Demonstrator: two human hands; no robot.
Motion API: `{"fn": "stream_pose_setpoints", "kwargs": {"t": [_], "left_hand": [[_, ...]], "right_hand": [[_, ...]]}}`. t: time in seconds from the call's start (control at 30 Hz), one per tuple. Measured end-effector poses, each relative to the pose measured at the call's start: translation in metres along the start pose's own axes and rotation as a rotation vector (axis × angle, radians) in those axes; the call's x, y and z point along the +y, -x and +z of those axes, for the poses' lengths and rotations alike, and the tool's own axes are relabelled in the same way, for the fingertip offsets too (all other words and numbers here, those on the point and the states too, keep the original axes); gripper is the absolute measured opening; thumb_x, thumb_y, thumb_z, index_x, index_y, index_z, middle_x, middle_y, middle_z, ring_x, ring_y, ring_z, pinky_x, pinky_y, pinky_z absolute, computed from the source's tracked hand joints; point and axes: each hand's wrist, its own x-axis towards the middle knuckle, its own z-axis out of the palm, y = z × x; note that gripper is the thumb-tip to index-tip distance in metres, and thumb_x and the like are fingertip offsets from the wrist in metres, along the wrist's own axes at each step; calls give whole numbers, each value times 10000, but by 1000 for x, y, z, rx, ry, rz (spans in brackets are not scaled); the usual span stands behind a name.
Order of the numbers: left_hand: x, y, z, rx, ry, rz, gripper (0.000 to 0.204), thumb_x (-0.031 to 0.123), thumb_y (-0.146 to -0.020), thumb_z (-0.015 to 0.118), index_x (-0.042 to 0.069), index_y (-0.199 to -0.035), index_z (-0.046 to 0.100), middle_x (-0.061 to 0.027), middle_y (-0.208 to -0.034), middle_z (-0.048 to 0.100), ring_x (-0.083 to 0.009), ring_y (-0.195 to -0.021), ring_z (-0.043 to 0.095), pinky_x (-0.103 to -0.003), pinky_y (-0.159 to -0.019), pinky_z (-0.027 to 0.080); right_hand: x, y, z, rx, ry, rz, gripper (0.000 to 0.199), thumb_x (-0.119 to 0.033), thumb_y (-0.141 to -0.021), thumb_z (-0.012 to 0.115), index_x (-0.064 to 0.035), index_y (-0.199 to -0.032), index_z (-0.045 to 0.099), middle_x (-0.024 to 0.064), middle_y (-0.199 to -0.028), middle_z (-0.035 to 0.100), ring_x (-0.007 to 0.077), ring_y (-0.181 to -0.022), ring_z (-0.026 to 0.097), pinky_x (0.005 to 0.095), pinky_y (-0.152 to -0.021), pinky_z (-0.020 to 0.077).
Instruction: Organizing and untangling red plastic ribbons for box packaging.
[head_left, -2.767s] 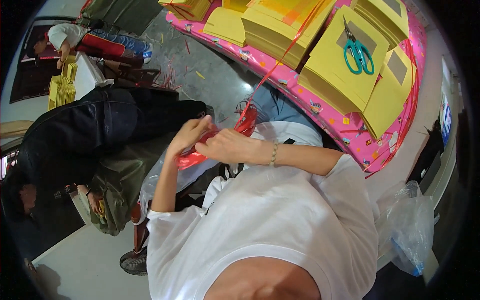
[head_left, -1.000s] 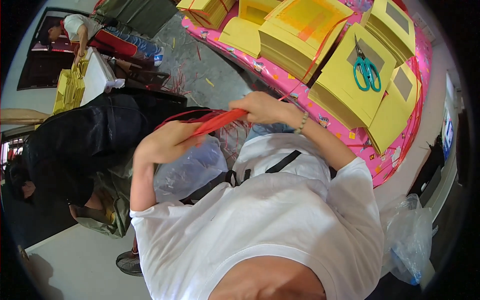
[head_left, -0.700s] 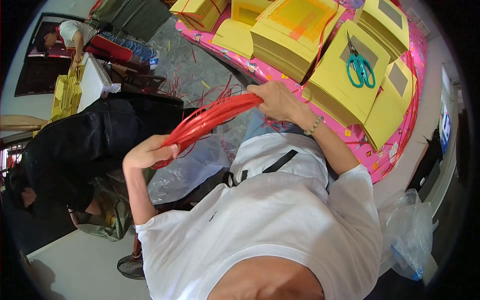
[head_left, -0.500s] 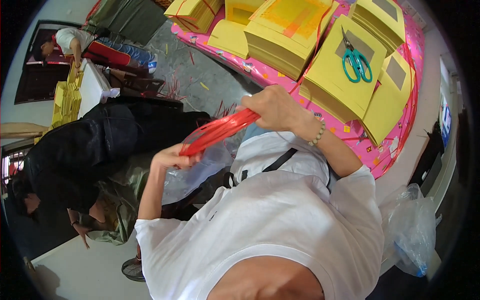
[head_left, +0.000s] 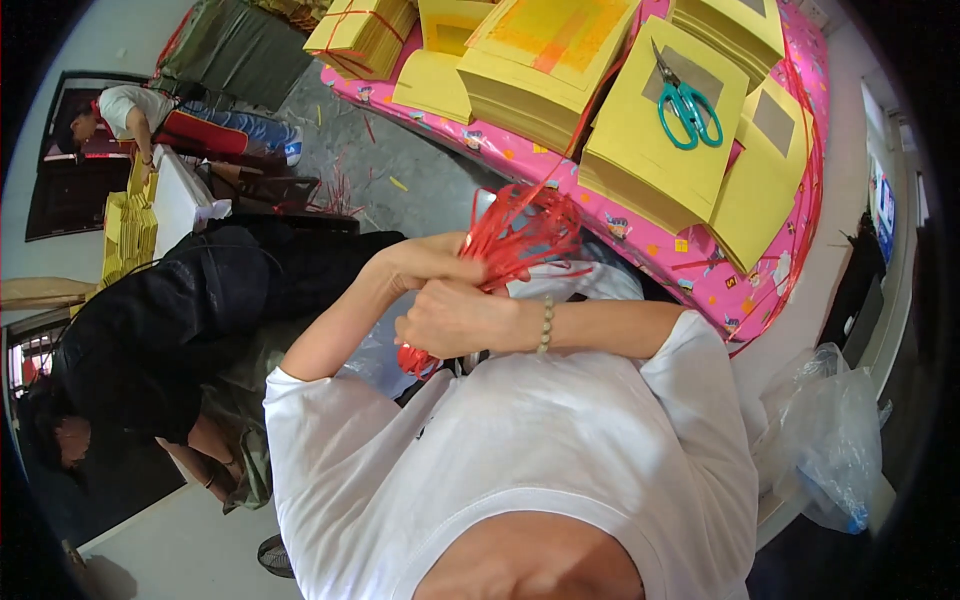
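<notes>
A bundle of red plastic strapping strips is gripped in front of my chest. My left hand is closed on it, with loose loops fanning out past the fingers toward the table. Just below and touching it, my right hand is wrapped round the bundle, a beaded bracelet on its wrist. A short tail of the strips pokes out under the right fist. One thin red strand runs up from the loops to the yellow stacks. The fingertips are partly hidden behind the hands.
A pink patterned table bears yellow card stacks, with teal-handled scissors on one. Close on my left a person in black bends over. Another person works at a white table. A clear plastic bag hangs right.
My right hand has come down and left to meet my left hand, which has risen. The bundle, stretched between them before, is now gathered with its loops spread toward the table.
</notes>
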Motion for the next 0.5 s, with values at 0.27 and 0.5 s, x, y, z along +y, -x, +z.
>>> {"fn": "stream_pose_setpoints", "kwargs": {"t": [0.27,0.5], "left_hand": [[25,5,10,70,-54,89,361,209,-834,628,-19,-1090,515,-21,-692,550,-119,-645,557,-257,-636,474],[47,14,27,259,-50,325,229,239,-897,538,39,-1003,507,14,-634,466,-92,-548,474,-242,-537,418]], "right_hand": [[-16,-2,25,-68,-16,28,201,-213,-785,547,-33,-760,633,92,-509,577,236,-473,600,363,-428,439],[-30,-1,50,-16,-131,-111,181,-197,-745,565,-19,-731,597,85,-496,564,249,-461,587,364,-429,433]]}}
